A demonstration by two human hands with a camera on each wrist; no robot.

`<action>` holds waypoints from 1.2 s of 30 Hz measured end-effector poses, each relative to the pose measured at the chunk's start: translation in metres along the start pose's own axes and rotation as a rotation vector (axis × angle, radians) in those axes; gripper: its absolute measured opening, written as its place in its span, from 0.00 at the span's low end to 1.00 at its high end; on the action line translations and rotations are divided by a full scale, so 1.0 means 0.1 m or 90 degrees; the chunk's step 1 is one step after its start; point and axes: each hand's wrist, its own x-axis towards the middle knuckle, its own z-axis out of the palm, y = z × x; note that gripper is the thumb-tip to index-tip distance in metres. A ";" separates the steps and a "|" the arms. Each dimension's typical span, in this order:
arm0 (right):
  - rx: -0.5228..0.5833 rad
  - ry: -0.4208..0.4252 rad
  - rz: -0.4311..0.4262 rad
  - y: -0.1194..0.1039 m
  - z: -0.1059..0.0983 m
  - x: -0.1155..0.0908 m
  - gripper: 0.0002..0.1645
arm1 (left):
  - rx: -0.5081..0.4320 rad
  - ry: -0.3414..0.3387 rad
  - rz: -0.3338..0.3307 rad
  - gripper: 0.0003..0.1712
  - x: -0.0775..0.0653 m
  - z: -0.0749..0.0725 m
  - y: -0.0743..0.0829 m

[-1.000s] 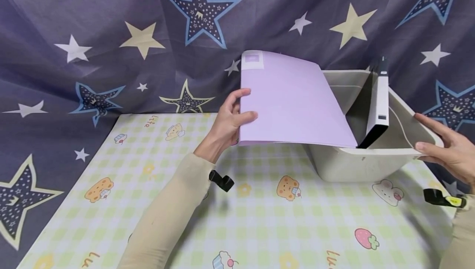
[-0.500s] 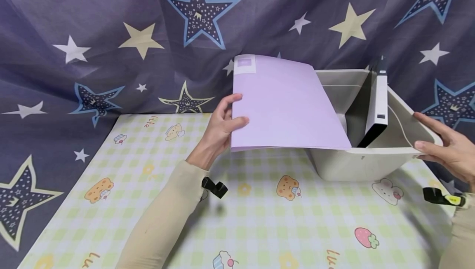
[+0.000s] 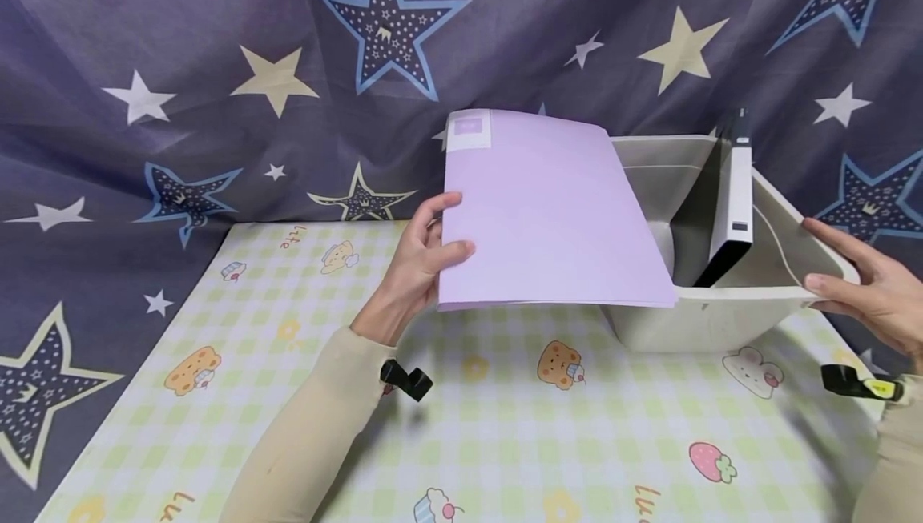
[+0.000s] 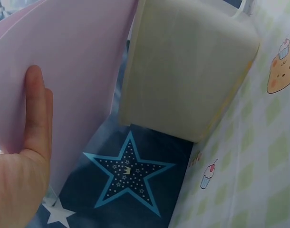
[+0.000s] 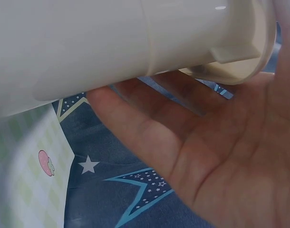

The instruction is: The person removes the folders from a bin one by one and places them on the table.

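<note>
My left hand (image 3: 414, 267) pinches a light purple folder (image 3: 548, 211) by its left edge, thumb on top. The folder is tilted above the table, a pale label at its upper left corner. Its right edge lies over the left side of a whitish plastic bin (image 3: 692, 327). My right hand (image 3: 876, 291) grips the bin's right rim, thumb over the edge; the right wrist view has its fingers against the outer wall (image 5: 88, 47). In the bin a black binder (image 3: 731, 203) with a white spine stands leaning. The left wrist view shows the folder's underside (image 4: 83, 71).
The bin stands at the right of a table with a green-and-white checked cloth (image 3: 469, 443) printed with cartoons. A dark star-patterned curtain (image 3: 505, 42) hangs right behind the table and beside its left edge.
My left hand has drawn the folder leftward and slightly down, so less of it overlaps the bin. The right hand, bin and black binder have hardly moved.
</note>
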 end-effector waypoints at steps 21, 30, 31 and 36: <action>-0.011 0.000 0.002 0.01 0.00 0.00 0.47 | -0.014 -0.001 0.004 0.41 -0.21 -0.10 -0.04; 0.013 -0.004 -0.009 0.01 0.00 0.00 0.47 | -0.019 0.008 0.006 0.40 -0.27 -0.17 -0.02; 0.015 -0.005 -0.009 0.01 0.00 0.00 0.47 | -0.018 0.009 0.005 0.40 -0.27 -0.18 -0.02; 0.036 -0.009 -0.012 0.01 0.00 0.00 0.47 | -0.006 0.005 0.004 0.40 -0.31 -0.21 -0.01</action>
